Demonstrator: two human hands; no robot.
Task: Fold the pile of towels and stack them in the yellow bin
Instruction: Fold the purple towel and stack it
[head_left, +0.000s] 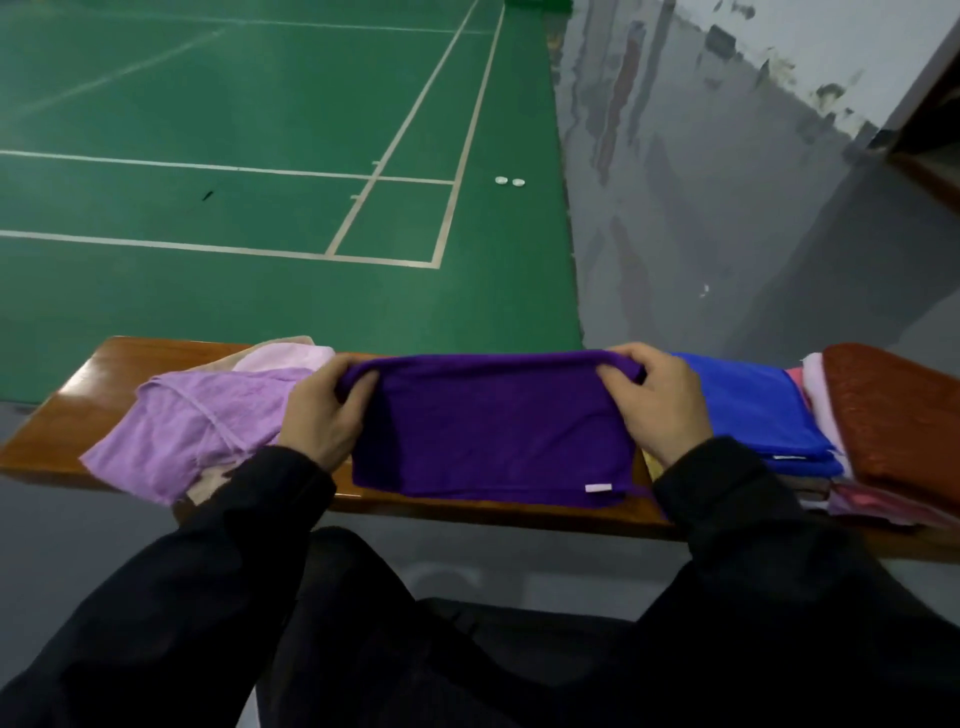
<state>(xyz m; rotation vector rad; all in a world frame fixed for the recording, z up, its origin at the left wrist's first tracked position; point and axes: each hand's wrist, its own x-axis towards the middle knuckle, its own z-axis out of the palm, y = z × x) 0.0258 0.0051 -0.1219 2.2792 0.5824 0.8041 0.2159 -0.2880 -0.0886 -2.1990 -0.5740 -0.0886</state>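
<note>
Head view: a person in black sleeves works over a long, glossy brown wooden bench (62, 415) beside a green court floor (260, 130) marked with white lines. The left hand (319, 415) and the right hand (657, 402) each pinch a far corner of a deep purple terry towel (493, 431), fingers curled round the doubled edge — both closed on cloth, neither free. The towel lies across the bench between the hands, its near edge with a small white label (597, 487) hanging just over the front lip.

To the left, touching the left hand, sits a loose pile of lilac and pale pink towels (208, 415), unfolded. To the right lies a flat blue towel (743, 410) on top of other folded cloths, beside a rust-red textured cloth (893, 415). The yellow bin cannot be made out.

The step in hand appears to be a fold of the purple towel, mid-way. The next move likely calls for bringing the pinched far edge toward the near edge, corners kept level, then smoothing flat — the unfolded pile suggests much of the task remains.
</note>
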